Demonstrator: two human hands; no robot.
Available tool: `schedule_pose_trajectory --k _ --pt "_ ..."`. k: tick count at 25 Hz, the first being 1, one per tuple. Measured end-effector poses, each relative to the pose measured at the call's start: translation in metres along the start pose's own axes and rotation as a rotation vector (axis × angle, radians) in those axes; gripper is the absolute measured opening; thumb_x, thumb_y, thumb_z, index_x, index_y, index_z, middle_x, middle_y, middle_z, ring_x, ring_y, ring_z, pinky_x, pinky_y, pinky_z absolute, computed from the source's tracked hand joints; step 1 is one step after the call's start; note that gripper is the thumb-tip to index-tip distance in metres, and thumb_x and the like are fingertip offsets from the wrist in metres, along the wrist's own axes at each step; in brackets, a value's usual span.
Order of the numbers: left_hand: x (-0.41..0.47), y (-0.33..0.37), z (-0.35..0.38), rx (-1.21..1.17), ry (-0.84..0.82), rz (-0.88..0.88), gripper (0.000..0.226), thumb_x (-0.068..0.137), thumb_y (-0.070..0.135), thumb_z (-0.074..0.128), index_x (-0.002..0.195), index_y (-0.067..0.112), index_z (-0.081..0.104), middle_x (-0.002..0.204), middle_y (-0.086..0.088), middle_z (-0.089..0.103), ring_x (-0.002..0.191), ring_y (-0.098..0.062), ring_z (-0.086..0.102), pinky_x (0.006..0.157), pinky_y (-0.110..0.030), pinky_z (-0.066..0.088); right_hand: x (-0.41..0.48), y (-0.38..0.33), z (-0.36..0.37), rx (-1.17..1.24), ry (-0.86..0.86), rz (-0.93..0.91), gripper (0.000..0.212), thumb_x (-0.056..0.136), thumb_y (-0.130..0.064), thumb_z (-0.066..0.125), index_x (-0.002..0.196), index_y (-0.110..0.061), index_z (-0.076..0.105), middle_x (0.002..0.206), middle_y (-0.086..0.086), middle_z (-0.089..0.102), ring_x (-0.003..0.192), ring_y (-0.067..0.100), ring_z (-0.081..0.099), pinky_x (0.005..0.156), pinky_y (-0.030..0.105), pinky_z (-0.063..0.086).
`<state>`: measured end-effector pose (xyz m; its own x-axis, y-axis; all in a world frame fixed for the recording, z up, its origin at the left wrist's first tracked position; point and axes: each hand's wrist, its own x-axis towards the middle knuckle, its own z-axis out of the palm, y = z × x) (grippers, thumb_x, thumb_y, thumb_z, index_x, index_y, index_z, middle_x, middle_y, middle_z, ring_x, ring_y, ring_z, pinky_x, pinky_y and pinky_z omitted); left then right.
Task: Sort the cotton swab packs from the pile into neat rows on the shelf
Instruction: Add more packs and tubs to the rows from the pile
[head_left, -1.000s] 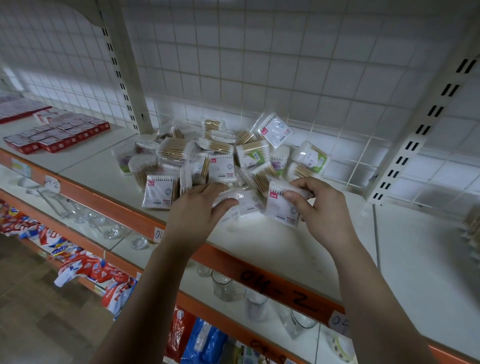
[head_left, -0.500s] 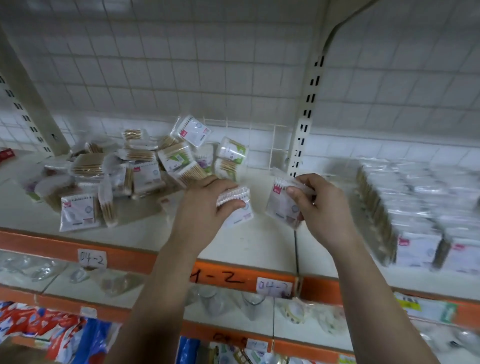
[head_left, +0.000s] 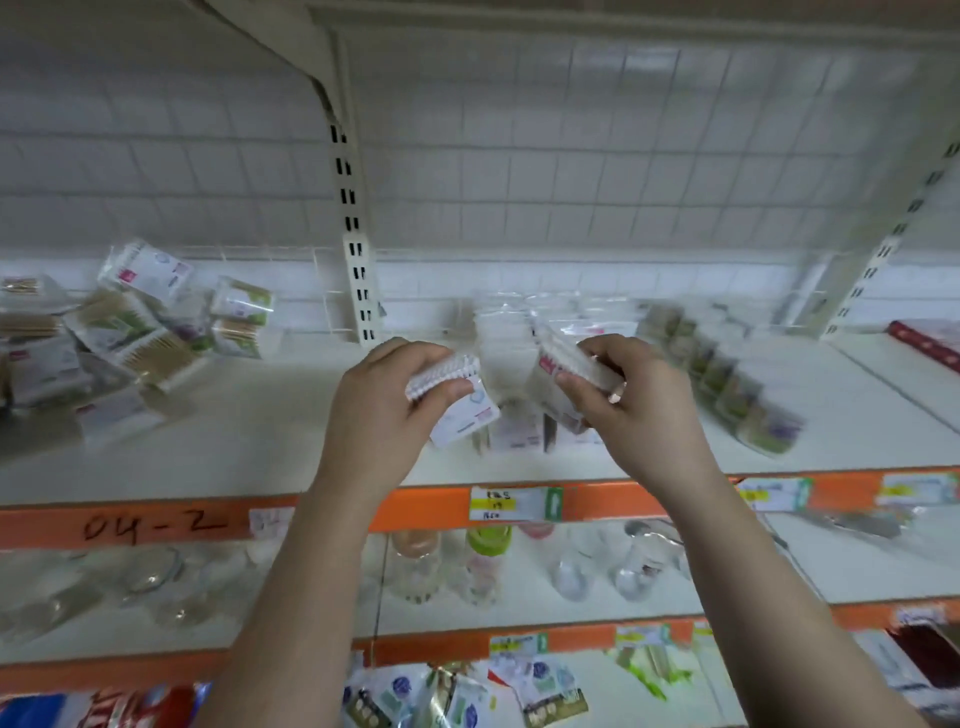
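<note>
Left hand holds a small clear-plastic cotton swab pack with a white label, fingers curled over the top, thumb underneath. Right hand pinches a second clear swab pack with a red mark, fingers wrapped round its top edge. Both packs are in the air above the white shelf, near each other but apart.

Just behind them stand blurred rows of white swab packs, with rows of green-labelled packs to the right. The loose pile of swab packs lies at the far left of the shelf. The cream slotted upright post stands between pile and rows. A white wire grid panel backs it all.

The orange shelf edge strip reads "04-2" and carries a yellow-white price label. The lower shelf holds clear glass jars and bottles; coloured packets sit on the bottom one.
</note>
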<state>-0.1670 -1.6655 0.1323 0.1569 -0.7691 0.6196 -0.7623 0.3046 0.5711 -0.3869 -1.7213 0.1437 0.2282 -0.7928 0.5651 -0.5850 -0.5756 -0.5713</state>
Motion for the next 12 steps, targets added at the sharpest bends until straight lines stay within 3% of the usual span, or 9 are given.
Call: schedule_pose_trajectory --k 7,12 --pt "-0.013 0.075 0.074 -0.073 -0.047 0.028 0.025 0.079 0.038 0.066 0.097 0.020 0.069 0.090 0.011 0.063 0.085 -0.007 0.059 0.075 -0.021 0.044 -0.015 0.063 -0.087 -0.142 -0.026 -0.117 0.024 0.082 -0.030 0.057 0.098 -0.014 0.064 0.087 -0.008 0.055 0.081 0.010 0.048 0.067 0.020 0.030" --pt "0.001 0.097 0.094 -0.077 -0.061 0.049 0.026 0.081 0.034 0.072 0.099 0.015 0.069 0.091 0.009 0.063 0.084 -0.004 0.057 0.074 -0.010 0.039 0.001 0.094 -0.111 -0.173 -0.067 -0.122 0.015 0.086 -0.018 0.064 0.099 -0.012 0.064 0.087 -0.002 0.058 0.080 0.014 0.048 0.065 0.021 0.028"
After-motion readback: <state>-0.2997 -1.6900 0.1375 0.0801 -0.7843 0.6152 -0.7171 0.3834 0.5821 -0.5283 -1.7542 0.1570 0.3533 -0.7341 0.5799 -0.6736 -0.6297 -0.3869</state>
